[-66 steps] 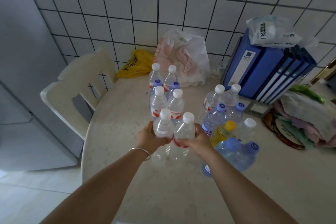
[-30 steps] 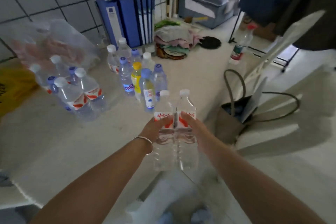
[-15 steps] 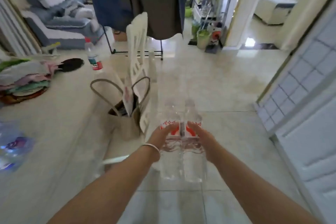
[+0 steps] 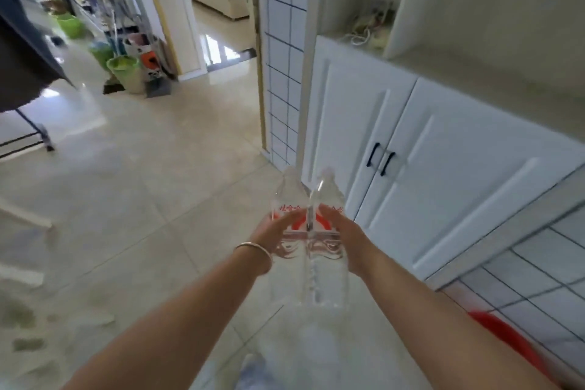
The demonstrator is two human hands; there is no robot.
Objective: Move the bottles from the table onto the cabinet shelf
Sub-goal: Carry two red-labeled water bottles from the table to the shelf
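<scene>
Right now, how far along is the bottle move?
Done: nothing on the cabinet shelf yet; only cords lie at its far end. In hand: two bottles pressed side by side between left hand and right hand, near the cabinet. Left: set them down.

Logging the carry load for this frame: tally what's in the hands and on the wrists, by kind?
Clear water bottles, red labels: 2, one in the left hand, one in the right hand, pressed side by side.
Silver bracelet on the left wrist: 1.
Total: 3.
</scene>
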